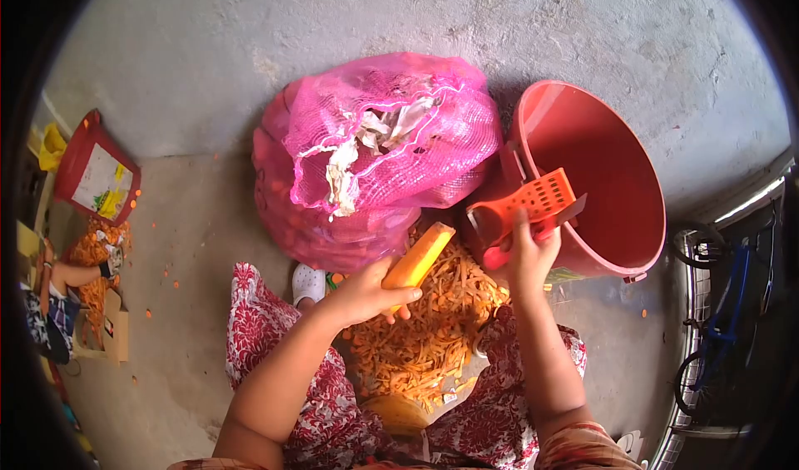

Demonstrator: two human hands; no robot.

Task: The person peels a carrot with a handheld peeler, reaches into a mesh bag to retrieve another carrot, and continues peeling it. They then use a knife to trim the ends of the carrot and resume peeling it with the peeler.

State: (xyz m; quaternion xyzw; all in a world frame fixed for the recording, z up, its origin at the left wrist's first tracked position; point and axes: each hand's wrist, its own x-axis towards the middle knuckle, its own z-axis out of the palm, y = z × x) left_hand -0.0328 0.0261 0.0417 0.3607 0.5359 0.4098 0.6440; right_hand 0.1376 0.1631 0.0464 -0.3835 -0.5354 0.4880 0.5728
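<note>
Left hand (366, 295) around a carrot (419, 256), right hand (530, 249) on an orange grater (526, 205).

At the top center of my view slumps a pink mesh sack (374, 150) (paper scraps showing at its mouth). A red tray (97, 168) sits far left, and a bicycle (722, 304) leans at the right edge.

Peeled orange carrot (419, 258) tilted, beside flat orange slotted grater (533, 200)

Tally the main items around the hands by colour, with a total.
Orange: 3 - carrot, grater, heap of peelings
Pink: 1 - mesh sack
Red: 2 - bucket, tub
Total: 6
</note>
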